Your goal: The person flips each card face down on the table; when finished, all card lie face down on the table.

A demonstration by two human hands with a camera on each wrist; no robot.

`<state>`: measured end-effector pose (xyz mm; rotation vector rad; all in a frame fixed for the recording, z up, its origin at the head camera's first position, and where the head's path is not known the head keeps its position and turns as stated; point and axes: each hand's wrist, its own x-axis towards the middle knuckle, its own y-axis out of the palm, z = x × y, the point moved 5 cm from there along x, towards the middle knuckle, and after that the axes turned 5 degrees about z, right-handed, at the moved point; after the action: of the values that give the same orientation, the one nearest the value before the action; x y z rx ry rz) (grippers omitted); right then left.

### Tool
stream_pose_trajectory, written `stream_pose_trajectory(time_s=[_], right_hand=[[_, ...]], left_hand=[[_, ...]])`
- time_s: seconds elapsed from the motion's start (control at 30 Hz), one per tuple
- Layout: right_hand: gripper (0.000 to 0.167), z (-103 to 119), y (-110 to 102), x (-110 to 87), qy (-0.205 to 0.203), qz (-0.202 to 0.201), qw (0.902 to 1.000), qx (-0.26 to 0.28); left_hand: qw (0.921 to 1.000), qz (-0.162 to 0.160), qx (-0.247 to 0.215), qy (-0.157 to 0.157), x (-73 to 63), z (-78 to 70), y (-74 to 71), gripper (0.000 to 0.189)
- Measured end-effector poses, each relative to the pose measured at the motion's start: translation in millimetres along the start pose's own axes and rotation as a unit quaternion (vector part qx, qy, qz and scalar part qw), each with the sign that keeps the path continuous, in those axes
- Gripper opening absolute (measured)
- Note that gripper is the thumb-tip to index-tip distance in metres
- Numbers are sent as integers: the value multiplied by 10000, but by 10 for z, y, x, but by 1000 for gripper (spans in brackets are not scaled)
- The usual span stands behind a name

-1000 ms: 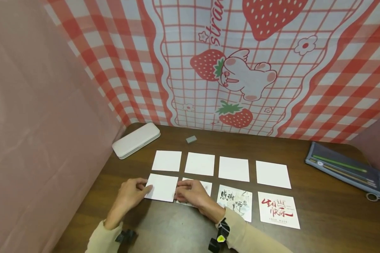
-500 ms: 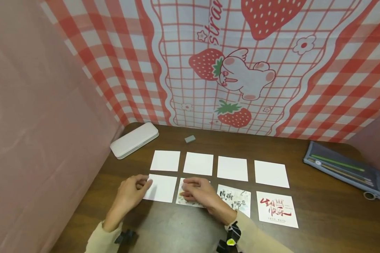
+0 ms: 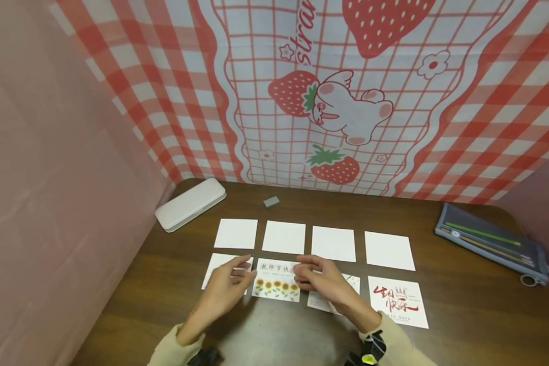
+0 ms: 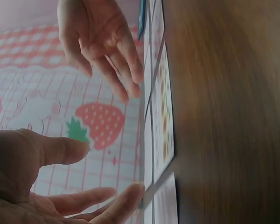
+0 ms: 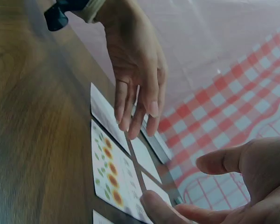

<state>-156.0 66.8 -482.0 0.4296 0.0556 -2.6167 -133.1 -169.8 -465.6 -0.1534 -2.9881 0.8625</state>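
A card printed with a row of sunflowers [image 3: 276, 291] lies flat on the table between my two hands. My left hand [image 3: 227, 288] hovers over the white front-left card [image 3: 211, 268], fingers loosely bent and holding nothing. Over the third front card [image 3: 321, 304] is my right hand [image 3: 329, 284], which hides much of its print; nothing sits between thumb and fingers. Both wrist views show a gap between the hands and the cards. At the right end of the front row lies a card with red calligraphy [image 3: 397, 305].
Behind the front row, several blank white cards [image 3: 284, 237] form a second row on the brown table [image 3: 132, 300]. Farther back are a white case [image 3: 191, 205] and a small grey block [image 3: 271, 202]. A blue-grey zip pouch [image 3: 489, 243] lies at right. A strawberry-print cloth [image 3: 343, 117] hangs behind.
My right hand has moved right, off the sunflower card and over the third card, uncovering the sunflowers. My left hand has left the front-left card's edge and shifted right above it.
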Motion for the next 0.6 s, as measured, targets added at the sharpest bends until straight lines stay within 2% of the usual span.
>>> stream_pose_trajectory(time_s=[0.13,0.33,0.6], right_hand=[[58,-4,-89,-59,21,163,9998,78],[60,-19,-138,-116,-8,421,9986,307],[62,-137,-113,-131,251,322,9971,636]], left_hand=[[9996,192,-183,26,-15,-50,110,44],[9992,409,-44,9,-43,-81,207,49],[9981,556,264,-17,-72,-101,288,53]])
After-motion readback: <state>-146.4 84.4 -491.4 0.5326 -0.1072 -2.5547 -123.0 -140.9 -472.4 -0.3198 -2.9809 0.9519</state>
